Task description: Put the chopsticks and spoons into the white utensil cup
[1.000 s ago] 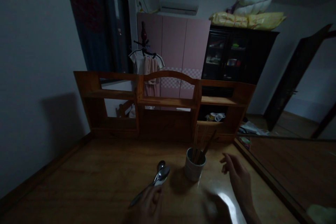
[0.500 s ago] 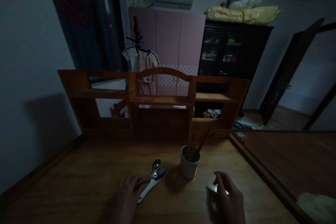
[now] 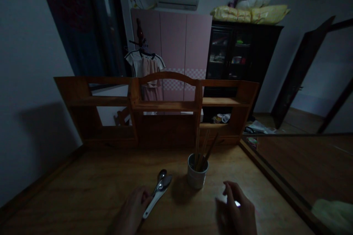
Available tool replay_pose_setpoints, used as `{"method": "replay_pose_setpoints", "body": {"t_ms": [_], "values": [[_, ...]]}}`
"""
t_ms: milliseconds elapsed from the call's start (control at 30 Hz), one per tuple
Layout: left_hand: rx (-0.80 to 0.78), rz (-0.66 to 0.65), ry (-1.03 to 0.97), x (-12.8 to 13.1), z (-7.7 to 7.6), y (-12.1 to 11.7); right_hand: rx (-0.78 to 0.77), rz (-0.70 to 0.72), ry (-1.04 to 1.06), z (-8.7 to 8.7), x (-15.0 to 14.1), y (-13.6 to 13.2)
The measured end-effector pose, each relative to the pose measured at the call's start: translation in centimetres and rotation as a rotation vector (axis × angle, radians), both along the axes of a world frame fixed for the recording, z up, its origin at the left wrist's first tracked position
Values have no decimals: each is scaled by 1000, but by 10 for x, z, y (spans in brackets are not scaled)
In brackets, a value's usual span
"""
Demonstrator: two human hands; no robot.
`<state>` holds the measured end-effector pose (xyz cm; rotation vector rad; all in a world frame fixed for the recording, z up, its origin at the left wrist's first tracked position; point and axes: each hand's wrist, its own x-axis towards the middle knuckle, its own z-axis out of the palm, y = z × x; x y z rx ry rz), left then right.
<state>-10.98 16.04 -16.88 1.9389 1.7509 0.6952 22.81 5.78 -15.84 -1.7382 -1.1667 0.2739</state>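
My left hand (image 3: pixel 134 206) rests low on the desk with its fingers curled on the handle end of a metal spoon (image 3: pixel 162 174). Close beside it lies a second spoon, with a shiny bowl (image 3: pixel 166 181) and a white handle (image 3: pixel 153 202) that has a hole at its end. A grey cup (image 3: pixel 196 177) stands upright right of the spoons, holding several thin wooden sticks (image 3: pixel 203 150). Over the desk to the right of the cup, my right hand (image 3: pixel 239 207) has loosely bent fingers. A bright glare shows through the gap by its thumb, and nothing is visible in it.
A wooden shelf unit (image 3: pixel 165 106) runs along the back of the desk (image 3: pixel 110 176). A white wall (image 3: pixel 24 99) borders the left side. At the right is a raised wooden edge (image 3: pixel 264 169), with pale cloth (image 3: pixel 333 211) beyond it.
The view has shifted slightly. My left hand's fingers have drawn in closer around the spoon handle, uncovering more of the white handle. My right hand keeps nearly the same pose.
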Motion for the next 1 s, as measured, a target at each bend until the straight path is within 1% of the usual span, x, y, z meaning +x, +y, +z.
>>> {"method": "replay_pose_setpoints", "body": {"t_ms": [67,100,167,200,233,300,367,467,533,567,633,767,867,1000], "values": [[-3,-27,-15,-2,1,3,3,-8,9,-2,0,0],[3,-12,-25,-3,3,5,4,-11,16,-3,1,0],[45,53,-56,-2,12,8,5,-15,27,-5,1,0],[87,87,-74,-1,19,10,2,-18,31,-6,1,0],[133,108,-99,1,28,10,-4,-21,31,-7,1,0],[213,120,-175,9,51,11,-17,-23,31,-7,1,-1],[236,80,-318,21,77,11,-28,-19,30,-7,2,-1],[270,-36,-554,46,112,18,-33,-9,27,-8,3,0],[287,-121,-650,66,126,27,-26,-2,21,-8,3,1],[285,-144,-663,76,129,32,-20,2,20,-9,3,1],[257,-167,-678,95,131,43,-7,13,22,-8,2,1],[217,-263,-599,121,120,54,22,31,19,-6,1,0],[263,-267,-470,130,111,54,43,35,11,-3,0,0],[338,-257,-317,135,101,53,50,39,8,-2,0,0]]}}
